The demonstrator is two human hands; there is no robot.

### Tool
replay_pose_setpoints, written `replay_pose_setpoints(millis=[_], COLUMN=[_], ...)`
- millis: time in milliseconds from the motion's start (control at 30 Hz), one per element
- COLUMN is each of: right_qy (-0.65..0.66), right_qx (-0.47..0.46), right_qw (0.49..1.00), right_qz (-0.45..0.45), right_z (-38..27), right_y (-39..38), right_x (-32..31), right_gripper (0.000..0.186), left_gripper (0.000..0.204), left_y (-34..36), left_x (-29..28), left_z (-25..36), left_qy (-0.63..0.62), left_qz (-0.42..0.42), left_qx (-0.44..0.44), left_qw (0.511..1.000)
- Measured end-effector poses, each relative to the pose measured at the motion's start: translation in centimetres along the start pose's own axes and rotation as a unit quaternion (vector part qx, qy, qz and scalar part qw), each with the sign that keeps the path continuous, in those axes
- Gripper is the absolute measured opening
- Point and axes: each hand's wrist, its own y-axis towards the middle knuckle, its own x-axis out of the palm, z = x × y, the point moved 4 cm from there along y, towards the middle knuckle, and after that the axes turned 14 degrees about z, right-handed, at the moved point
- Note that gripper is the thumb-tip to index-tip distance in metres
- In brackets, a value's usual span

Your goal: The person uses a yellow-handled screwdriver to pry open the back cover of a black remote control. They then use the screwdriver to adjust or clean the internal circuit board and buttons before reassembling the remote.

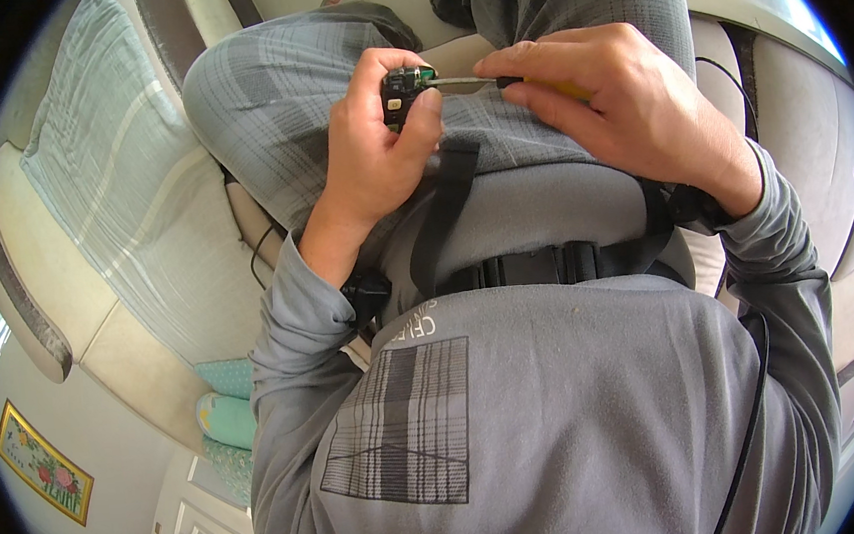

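A small black device [401, 93] with a bit of green circuit board showing sits above the person's lap, clasped in the grip of the left hand [378, 150], thumb pressed on its near edge. Just right of it, the right hand [624, 91] is closed around a yellow-handled screwdriver [493, 81], its metal tip touching the device. Below both hands lie grey plaid trousers [273, 88] and a black strap [443, 215].
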Motion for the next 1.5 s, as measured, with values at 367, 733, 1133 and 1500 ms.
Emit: replay_pose_setpoints(millis=[367,733,1133,1500], right_qy=[0.021,0.056,0.035,0.017], right_qx=[0.035,0.062,0.049,0.03], right_qw=[0.999,0.996,0.998,0.999], right_qz=[-0.006,-0.009,-0.01,-0.012], right_z=[0.5,1.1,0.9,0.7], right_y=[0.3,-0.2,0.0,0.1], right_x=[0.4,0.5,0.4,0.3], right_gripper=[0.025,0.024,0.025,0.026], left_gripper=[0.023,0.023,0.023,0.022], left_y=[-0.1,0.0,0.0,0.0], left_x=[-0.1,0.0,0.0,0.0], left_z=[0.1,0.0,-0.1,0.0], left_qy=[0.011,-0.007,0.004,-0.002], left_qz=[0.016,0.013,0.008,0.008], left_qx=[0.011,-0.001,0.008,0.007], left_qw=[1.0,1.0,1.0,1.0])
